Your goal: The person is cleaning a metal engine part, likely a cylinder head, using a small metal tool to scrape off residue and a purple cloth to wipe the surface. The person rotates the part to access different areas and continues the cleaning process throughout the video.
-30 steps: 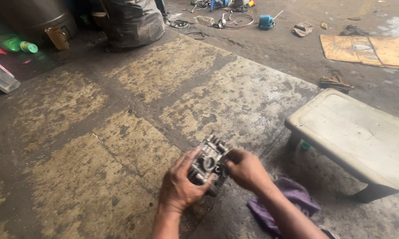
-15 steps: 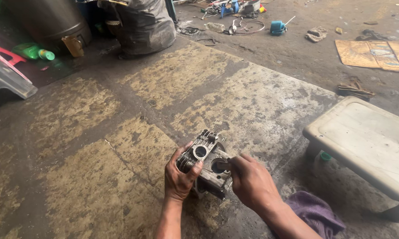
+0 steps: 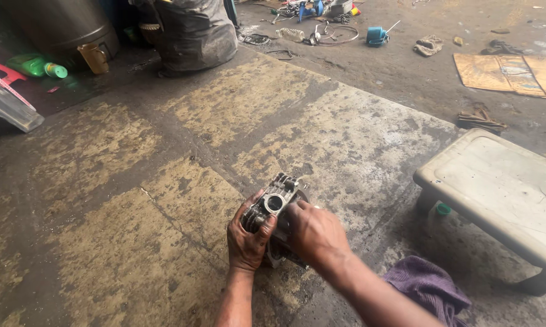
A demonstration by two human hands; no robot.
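A grey finned metal engine part (image 3: 275,198) with a round port is held just above the stained concrete floor, low in the head view. My left hand (image 3: 247,240) grips its left side, fingers wrapped over the fins. My right hand (image 3: 313,233) covers its right side, with fingertips pressed near the round port. Both hands are dark with grease. The lower part of the engine piece is hidden behind my hands.
A purple rag (image 3: 429,289) lies on the floor at my right. A dirty white low stool (image 3: 503,188) stands at the right. Cardboard (image 3: 515,72), a blue tool (image 3: 377,34), wire, a dark sack (image 3: 194,36), a green bottle (image 3: 39,66) and a drum lie at the back.
The view has shifted slightly. My right hand has moved over the part's right side, fingertips now by the round port. The part stays in both hands.
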